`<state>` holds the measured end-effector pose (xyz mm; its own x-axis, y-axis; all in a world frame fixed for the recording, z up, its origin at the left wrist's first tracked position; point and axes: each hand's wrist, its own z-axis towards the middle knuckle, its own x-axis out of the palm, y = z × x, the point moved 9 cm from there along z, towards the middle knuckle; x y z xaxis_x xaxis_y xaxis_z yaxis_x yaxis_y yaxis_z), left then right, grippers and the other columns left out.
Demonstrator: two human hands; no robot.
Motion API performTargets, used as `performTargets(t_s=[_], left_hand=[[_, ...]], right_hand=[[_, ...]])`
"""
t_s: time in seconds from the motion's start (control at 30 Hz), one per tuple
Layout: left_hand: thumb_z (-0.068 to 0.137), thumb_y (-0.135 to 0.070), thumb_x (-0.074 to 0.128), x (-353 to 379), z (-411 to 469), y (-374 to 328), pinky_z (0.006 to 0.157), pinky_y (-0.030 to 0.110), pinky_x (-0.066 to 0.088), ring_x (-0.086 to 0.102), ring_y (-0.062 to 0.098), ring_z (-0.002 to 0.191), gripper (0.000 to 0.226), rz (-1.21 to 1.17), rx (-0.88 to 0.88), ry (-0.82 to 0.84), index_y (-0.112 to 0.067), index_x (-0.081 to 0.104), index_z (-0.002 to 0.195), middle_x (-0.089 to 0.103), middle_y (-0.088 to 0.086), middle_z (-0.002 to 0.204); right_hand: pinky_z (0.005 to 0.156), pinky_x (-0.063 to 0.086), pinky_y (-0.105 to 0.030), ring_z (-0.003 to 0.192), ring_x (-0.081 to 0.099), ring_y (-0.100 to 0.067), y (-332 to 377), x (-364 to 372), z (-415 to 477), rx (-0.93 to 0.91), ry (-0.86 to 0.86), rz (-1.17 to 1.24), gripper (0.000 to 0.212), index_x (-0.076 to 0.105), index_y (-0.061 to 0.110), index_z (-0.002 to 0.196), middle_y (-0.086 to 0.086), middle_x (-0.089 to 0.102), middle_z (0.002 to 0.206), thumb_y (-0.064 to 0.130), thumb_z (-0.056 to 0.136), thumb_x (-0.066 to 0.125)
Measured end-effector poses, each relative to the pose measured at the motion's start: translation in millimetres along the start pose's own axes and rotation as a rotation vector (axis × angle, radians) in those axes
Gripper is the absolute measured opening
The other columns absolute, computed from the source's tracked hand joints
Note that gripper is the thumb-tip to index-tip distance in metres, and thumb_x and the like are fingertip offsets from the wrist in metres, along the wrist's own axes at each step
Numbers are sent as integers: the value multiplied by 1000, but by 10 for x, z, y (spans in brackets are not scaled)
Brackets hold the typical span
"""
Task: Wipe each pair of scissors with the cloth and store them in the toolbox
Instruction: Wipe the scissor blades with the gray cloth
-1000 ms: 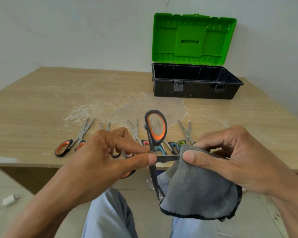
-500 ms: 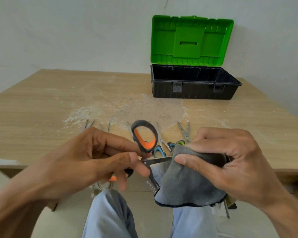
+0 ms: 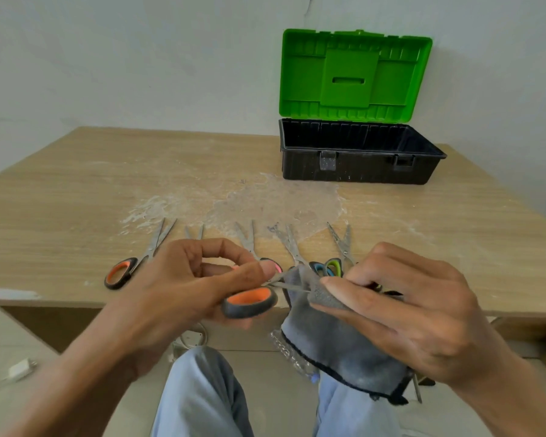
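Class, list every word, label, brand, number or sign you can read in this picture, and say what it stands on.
No text can be read anywhere.
The toolbox and its green lid: moulded ribs and a slot only, no lettering.
The scissors gripped by the left hand: no legible mark.
The cloth held by the right hand: plain.

pale wooden table (image 3: 76,190): matt, fine grain | whitish smear (image 3: 265,203) mid-top: chalky, rough | black plastic toolbox (image 3: 353,168) near far right corner: ribbed, dull sheen | bright green plastic lid (image 3: 353,74): glossier | orange-and-black-handled scissors (image 3: 249,301): matt rubbery loop, thin bare metal blades | grey fleecy cloth (image 3: 338,345): soft nap, black stitched hem | scissors along front edge (image 3: 130,266): dull steel blades, coloured plastic handles
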<state>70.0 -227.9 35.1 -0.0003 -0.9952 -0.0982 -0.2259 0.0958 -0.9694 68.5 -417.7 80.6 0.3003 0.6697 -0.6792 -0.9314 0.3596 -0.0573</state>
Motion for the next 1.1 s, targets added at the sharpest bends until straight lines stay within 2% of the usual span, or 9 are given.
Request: performTargets(t_s=[0.17, 0.3, 0.37, 0.5, 0.67, 0.77, 0.87, 1.0, 1.1], left_hand=[[67, -14, 78, -19, 24, 91, 67, 32, 61, 74, 28, 75, 39, -326, -37, -25, -14, 46, 90, 75, 25, 93], [69, -13, 76, 105, 27, 232, 62, 23, 59, 72, 20, 72, 27, -489, -121, 27, -7, 64, 92, 76, 16, 92], [65, -17, 76, 168, 16, 273, 61, 20, 58, 70, 16, 68, 19, -479, -153, 82, -5, 77, 81, 75, 12, 86], [61, -12, 77, 143, 4, 279, 52, 19, 57, 70, 15, 62, 24, -421, -149, 68, 0, 79, 81, 76, 16, 84], [59, -11, 82, 47, 3, 170, 60, 24, 57, 72, 23, 69, 24, -259, -31, -12, -3, 79, 81, 76, 19, 85], [61, -10, 83, 0, -12, 106, 62, 21, 54, 72, 23, 67, 22, -152, 39, -51, -5, 80, 82, 77, 17, 81], [60, -14, 85, -10, -31, 55, 64, 20, 54, 74, 23, 71, 23, -98, 88, -64, -10, 81, 83, 78, 15, 82], [64, -27, 81, 25, -46, 27, 64, 19, 53, 73, 17, 73, 19, -91, 129, -91, -14, 82, 77, 78, 9, 79], [67, -27, 76, 61, -54, 49, 56, 18, 53, 71, 17, 70, 22, -208, 127, -114, -6, 81, 75, 76, 14, 78]], right_hand=[[49, 47, -32, 62, 60, -25, -34, 13, -54, -15, -63, -75, 20, 80, -8, 102, -13, 70, 75, 5, 87, 86], [52, 52, -29, 61, 65, -25, -56, -8, -74, -16, -136, -95, 22, 80, -7, 102, -13, 73, 76, 10, 89, 85], [54, 53, -27, 60, 66, -24, -68, -9, -74, 0, -141, -72, 23, 80, -7, 102, -12, 73, 76, 12, 90, 84], [56, 50, -19, 57, 62, -14, -182, 27, -26, 154, -58, 92, 23, 81, 1, 102, -6, 70, 73, 21, 92, 81], [51, 49, -37, 55, 59, -23, -457, 192, -109, 565, 97, 506, 28, 85, 18, 88, -2, 63, 64, 43, 94, 72], [54, 50, -36, 58, 60, -25, -494, 291, -135, 715, 212, 658, 32, 85, 22, 81, -6, 66, 65, 50, 90, 70], [56, 55, -29, 62, 69, -16, -456, 328, -112, 766, 272, 753, 23, 86, 31, 85, 0, 76, 71, 47, 87, 70], [58, 51, -44, 63, 67, -31, -445, 316, -100, 743, 251, 738, 30, 85, 27, 82, -10, 72, 69, 51, 89, 69], [53, 45, -27, 57, 61, -17, -438, 335, -101, 767, 252, 774, 27, 85, 28, 78, -2, 67, 63, 48, 88, 69]])
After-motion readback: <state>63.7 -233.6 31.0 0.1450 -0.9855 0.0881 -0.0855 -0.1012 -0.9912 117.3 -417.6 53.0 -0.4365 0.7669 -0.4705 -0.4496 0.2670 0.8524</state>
